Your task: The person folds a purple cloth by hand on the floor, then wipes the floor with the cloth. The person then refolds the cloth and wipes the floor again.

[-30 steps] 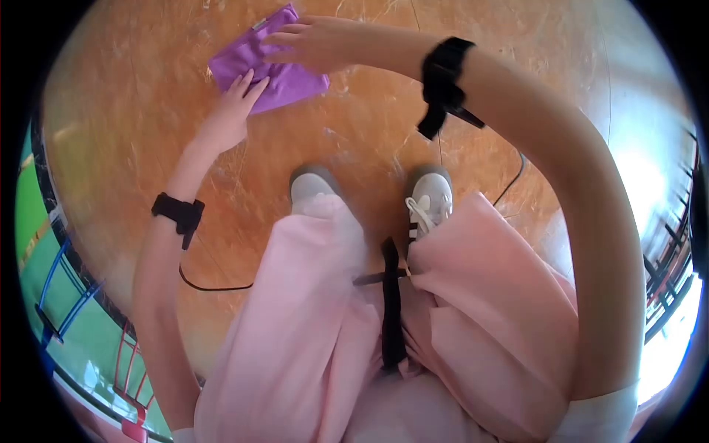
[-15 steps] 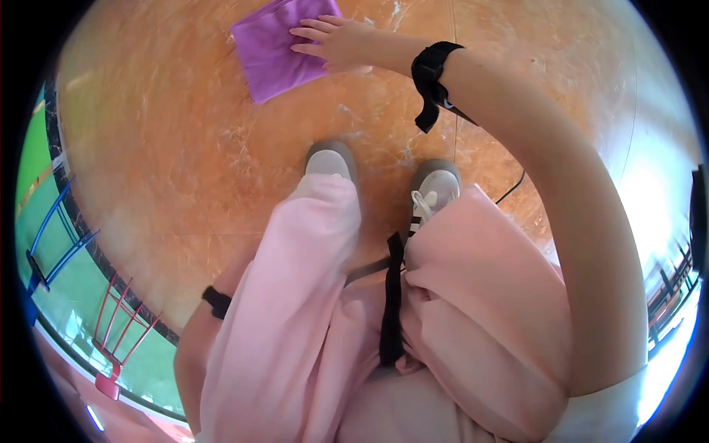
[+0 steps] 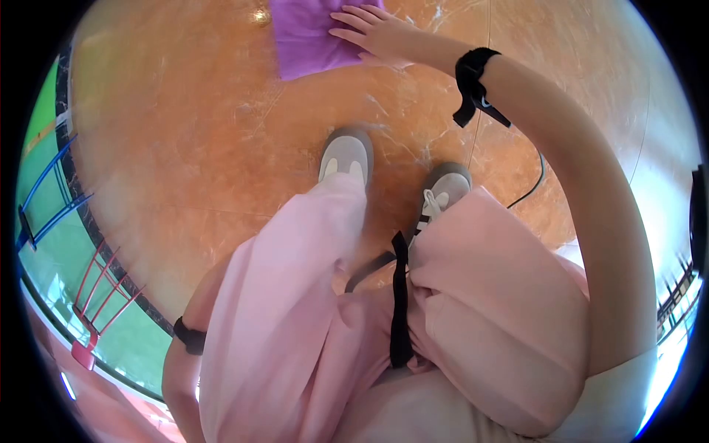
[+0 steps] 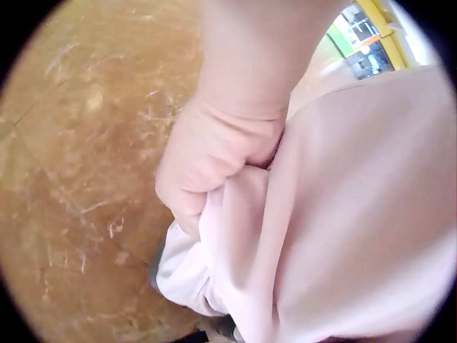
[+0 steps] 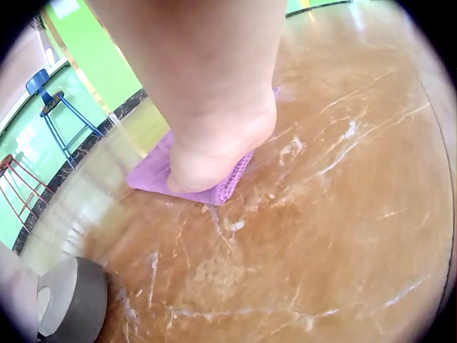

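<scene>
A folded purple cloth (image 3: 306, 44) lies on the floor at the top of the head view, partly cut off by its edge. My right hand (image 3: 377, 35) rests on it with fingers spread and straight. In the right wrist view, the heel of this hand (image 5: 214, 153) covers much of the cloth (image 5: 153, 175), and a textured edge shows beside it. My left hand (image 4: 214, 157) is against the pink trouser leg (image 4: 343, 207) in the left wrist view, where the fabric bunches. Its fingers are mostly hidden, and I cannot tell whether they grip the fabric.
Two grey shoes, the left (image 3: 347, 155) and the right (image 3: 447, 188), stand on the glossy brown floor (image 3: 185, 148). A thin black cable (image 3: 533, 188) runs beside the right leg. Blue (image 5: 61, 118) and red stools (image 5: 25, 189) stand by the green wall.
My left hand has left the cloth and drawn back to the left leg. The right hand stays on the cloth, which now sits higher and further right in the shifted head view.
</scene>
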`<act>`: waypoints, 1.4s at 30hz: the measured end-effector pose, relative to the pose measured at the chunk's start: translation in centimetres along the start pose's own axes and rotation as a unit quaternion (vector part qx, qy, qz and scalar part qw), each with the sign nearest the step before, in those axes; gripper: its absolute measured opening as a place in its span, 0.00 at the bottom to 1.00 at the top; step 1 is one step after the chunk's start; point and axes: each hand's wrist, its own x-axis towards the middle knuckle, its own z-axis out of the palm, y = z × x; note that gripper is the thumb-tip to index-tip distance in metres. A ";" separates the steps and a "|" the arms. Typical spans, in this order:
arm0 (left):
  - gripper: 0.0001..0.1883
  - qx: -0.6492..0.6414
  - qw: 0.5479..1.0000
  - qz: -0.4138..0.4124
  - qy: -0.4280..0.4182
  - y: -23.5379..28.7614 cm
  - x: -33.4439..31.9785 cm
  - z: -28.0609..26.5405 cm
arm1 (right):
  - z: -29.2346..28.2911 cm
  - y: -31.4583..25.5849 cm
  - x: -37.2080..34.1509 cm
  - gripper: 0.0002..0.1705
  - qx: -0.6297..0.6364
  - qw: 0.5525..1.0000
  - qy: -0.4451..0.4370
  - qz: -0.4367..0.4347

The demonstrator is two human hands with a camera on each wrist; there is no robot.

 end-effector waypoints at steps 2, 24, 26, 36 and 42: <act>0.10 0.018 0.999 0.016 0.034 1.4 2.0 -0.9 | 0.0 0.1 0.0 0.38 -0.011 1.000 -0.008 -0.004; 0.33 0.556 0.479 0.613 0.291 21.8 22.6 2.4 | -3.9 -3.2 -8.7 0.34 0.109 0.987 0.021 0.112; 0.34 0.552 0.475 0.614 0.304 23.0 22.8 1.7 | -3.9 -2.9 -6.2 0.31 0.150 0.982 0.067 0.098; 0.26 0.447 0.500 0.626 0.398 29.0 23.2 -4.7 | -1.0 4.0 9.7 0.16 0.120 0.904 0.274 0.304; 0.04 0.354 0.622 0.601 0.355 32.1 22.0 -8.1 | -2.4 9.0 9.3 0.09 0.260 0.881 0.234 0.320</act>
